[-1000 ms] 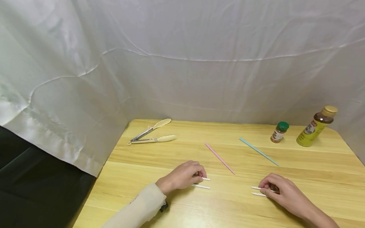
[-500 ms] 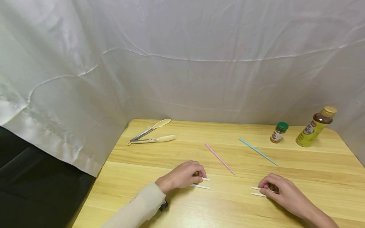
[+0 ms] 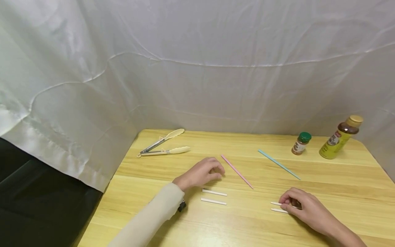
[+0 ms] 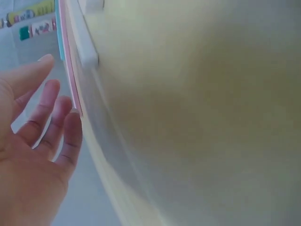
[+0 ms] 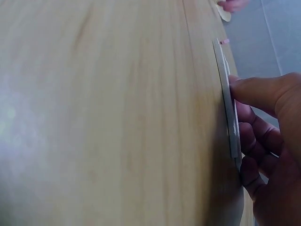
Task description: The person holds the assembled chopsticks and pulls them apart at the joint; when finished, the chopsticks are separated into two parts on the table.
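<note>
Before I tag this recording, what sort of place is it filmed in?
Probably a makeshift filming booth rather than a working kitchen: a pale grey curtain hangs behind and along the left of a wooden table, where kitchen items such as tongs lie spread apart.

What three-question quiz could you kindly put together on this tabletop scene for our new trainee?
1. True or false: the kitchen tongs lie with their arms closed together.
2. What does the right grip hold? A. a pink chopstick; B. a blue chopstick; C. a white stick.
3. How many loose white sticks lie beside the left grip?

Key: 1. False, the arms are spread apart. 2. C. 3. Two.
</note>
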### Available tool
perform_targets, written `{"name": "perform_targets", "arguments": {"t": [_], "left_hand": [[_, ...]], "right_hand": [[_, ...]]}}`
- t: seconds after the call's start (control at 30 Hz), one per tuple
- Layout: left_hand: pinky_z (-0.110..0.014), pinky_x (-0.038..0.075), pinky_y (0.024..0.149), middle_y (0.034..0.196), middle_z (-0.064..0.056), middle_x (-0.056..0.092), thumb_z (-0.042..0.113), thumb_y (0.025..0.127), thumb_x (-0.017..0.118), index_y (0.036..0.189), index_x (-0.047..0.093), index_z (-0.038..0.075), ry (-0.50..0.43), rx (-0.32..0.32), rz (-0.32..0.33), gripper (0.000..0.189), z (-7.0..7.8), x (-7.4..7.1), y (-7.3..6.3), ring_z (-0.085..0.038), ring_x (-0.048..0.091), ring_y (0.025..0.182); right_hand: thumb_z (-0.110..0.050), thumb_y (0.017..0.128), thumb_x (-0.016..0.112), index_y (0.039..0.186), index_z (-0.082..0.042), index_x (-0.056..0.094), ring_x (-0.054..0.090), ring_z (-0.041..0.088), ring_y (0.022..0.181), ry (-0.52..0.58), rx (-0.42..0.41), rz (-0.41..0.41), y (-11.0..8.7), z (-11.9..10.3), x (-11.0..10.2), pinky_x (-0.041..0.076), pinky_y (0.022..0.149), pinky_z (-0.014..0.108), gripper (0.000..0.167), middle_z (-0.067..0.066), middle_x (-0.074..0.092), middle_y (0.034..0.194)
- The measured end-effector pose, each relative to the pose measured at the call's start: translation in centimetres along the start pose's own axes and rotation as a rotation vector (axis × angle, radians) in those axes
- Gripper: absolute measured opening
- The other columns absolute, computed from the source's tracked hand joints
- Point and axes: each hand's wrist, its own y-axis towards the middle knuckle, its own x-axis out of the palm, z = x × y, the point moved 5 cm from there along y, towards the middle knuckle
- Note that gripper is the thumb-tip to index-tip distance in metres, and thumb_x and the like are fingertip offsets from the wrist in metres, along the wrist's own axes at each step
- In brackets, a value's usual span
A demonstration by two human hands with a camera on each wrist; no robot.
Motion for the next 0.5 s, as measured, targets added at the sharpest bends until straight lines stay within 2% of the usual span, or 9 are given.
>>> {"name": "perform_targets", "arguments": {"t": [0.23, 0.37, 0.5], "left_hand": [[-0.040, 0.046, 0.119, 0.146, 0.002, 0.064, 0.024, 0.107, 0.073, 0.121, 0.077, 0.022, 0.052, -0.010, 0.035, 0.015, -0.5, -0.3, 3.4, -0.021, 0.053, 0.139], [-0.041, 0.044, 0.122, 0.149, -0.001, 0.064, 0.019, 0.107, 0.073, 0.121, 0.079, 0.021, 0.074, -0.009, 0.048, 0.016, -0.3, -0.4, 4.9, -0.025, 0.052, 0.142], [-0.041, 0.042, 0.123, 0.149, -0.001, 0.067, 0.015, 0.106, 0.072, 0.125, 0.079, 0.019, 0.117, -0.014, 0.020, 0.021, -0.1, -0.2, 5.8, -0.025, 0.054, 0.141]], "right_hand": [[-0.018, 0.100, 0.080, 0.100, -0.032, 0.072, 0.052, -0.003, 0.080, 0.012, -0.015, -0.028, 0.1, 0.1, 0.0, 0.044, 0.065, 0.021, 0.016, -0.021, 0.060, 0.092], [-0.018, 0.100, 0.081, 0.100, -0.032, 0.072, 0.052, -0.003, 0.080, 0.012, 0.001, -0.028, 0.1, 0.1, -0.1, 0.044, 0.066, 0.021, 0.017, -0.021, 0.060, 0.092], [-0.019, 0.100, 0.081, 0.100, -0.032, 0.072, 0.052, -0.003, 0.080, 0.014, 0.004, -0.031, 0.1, 0.1, 0.0, 0.044, 0.066, 0.021, 0.016, -0.021, 0.060, 0.092]]}}
